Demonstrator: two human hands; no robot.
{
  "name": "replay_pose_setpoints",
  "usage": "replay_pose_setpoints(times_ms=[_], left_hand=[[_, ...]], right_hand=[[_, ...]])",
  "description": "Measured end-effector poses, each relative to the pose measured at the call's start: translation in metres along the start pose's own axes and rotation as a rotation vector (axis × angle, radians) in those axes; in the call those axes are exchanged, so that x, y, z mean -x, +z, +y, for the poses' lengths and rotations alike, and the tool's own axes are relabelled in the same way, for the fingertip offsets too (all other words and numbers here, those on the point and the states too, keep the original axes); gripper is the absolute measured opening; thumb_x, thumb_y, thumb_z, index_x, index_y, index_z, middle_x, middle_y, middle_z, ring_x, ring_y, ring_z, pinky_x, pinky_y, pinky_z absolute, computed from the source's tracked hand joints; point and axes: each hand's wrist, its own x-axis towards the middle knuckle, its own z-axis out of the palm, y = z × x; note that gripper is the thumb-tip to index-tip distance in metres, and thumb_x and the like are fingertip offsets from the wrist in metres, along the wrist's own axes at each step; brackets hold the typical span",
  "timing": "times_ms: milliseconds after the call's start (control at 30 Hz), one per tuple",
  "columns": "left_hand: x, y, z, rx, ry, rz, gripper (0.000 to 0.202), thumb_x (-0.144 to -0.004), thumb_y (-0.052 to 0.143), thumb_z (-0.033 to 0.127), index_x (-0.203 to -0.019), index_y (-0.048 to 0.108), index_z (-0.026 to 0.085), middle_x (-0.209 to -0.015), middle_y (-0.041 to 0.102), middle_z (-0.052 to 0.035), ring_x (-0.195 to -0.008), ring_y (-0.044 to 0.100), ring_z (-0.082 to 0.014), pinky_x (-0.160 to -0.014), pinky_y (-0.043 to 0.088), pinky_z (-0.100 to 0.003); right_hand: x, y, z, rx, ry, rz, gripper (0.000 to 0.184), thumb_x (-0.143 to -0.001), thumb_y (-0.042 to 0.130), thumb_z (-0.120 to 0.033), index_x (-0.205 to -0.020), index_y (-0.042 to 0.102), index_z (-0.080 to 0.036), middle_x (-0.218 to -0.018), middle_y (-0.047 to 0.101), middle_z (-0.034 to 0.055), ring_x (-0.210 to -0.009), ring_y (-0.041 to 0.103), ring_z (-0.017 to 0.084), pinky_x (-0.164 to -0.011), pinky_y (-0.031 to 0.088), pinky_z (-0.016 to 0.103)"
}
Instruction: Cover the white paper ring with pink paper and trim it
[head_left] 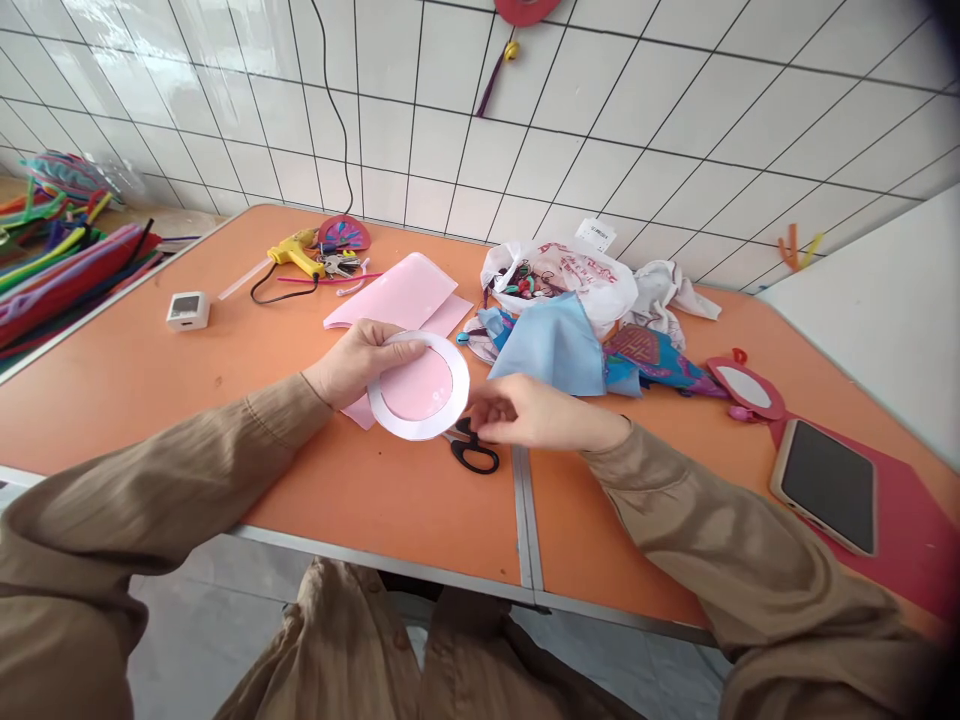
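My left hand (360,365) grips a white paper ring (455,385) by its upper left edge, thumb on top. Pink shows inside the ring; whether it is a disc fixed there or something behind, I cannot tell. Close to the ring's right edge, my right hand (525,412) has its fingers curled together; what they pinch, if anything, is hidden. Black-handled scissors (476,458) lie under and beside those fingers, their blades mostly covered by the ring. Folded pink sheets (401,288) rest on the table just behind my left hand.
Blue cloth (551,345), patterned fabric (660,360) and a white plastic bag (592,280) of trinkets are behind my right hand. A yellow glue gun (300,255) and white box (188,311) stand left. A phone (829,485) lies on red sheet (911,520). The orange table (360,520) has a metal seam.
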Motion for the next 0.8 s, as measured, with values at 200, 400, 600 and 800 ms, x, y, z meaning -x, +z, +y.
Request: replay_pose_setpoints(times_ms=[200, 400, 600, 800], left_hand=[[-0.008, 0.009, 0.003, -0.068, -0.045, -0.118, 0.032, -0.073, 0.079, 0.041, -0.074, 0.073, 0.01, -0.066, 0.068, -0.004, -0.057, 0.058, -0.0109, -0.051, 0.044, -0.02], [-0.017, 0.024, 0.005, -0.18, -0.129, -0.192, 0.033, -0.074, 0.077, 0.043, -0.07, 0.069, 0.01, -0.06, 0.062, -0.002, -0.05, 0.052, -0.0094, -0.045, 0.038, -0.021], [-0.023, 0.026, 0.0, -0.222, -0.147, -0.241, 0.033, -0.077, 0.074, 0.043, -0.066, 0.067, 0.012, -0.055, 0.056, -0.0009, -0.046, 0.048, -0.0087, -0.042, 0.033, -0.021], [-0.021, 0.025, -0.004, -0.181, -0.171, -0.239, 0.034, -0.076, 0.075, 0.047, -0.071, 0.07, 0.013, -0.058, 0.06, -0.0022, -0.048, 0.051, -0.0103, -0.045, 0.038, -0.023]], right_hand=[[-0.002, -0.006, -0.001, -0.259, -0.064, 0.328, 0.035, -0.091, 0.05, -0.049, -0.077, 0.06, -0.019, -0.066, 0.058, 0.0012, -0.058, 0.051, 0.012, -0.051, 0.038, 0.025], [-0.001, -0.003, -0.003, -0.304, -0.13, 0.37, 0.032, -0.084, 0.063, -0.041, -0.062, 0.055, -0.019, -0.053, 0.05, -0.002, -0.05, 0.046, 0.009, -0.047, 0.033, 0.025], [-0.001, -0.004, -0.001, -0.259, -0.135, 0.389, 0.03, -0.08, 0.065, -0.023, -0.055, 0.05, -0.017, -0.049, 0.044, -0.0046, -0.048, 0.04, 0.005, -0.047, 0.028, 0.024], [-0.003, -0.003, -0.003, -0.301, -0.077, 0.405, 0.027, -0.079, 0.066, -0.02, -0.055, 0.056, -0.016, -0.048, 0.043, -0.0055, -0.05, 0.039, 0.004, -0.049, 0.027, 0.024]])
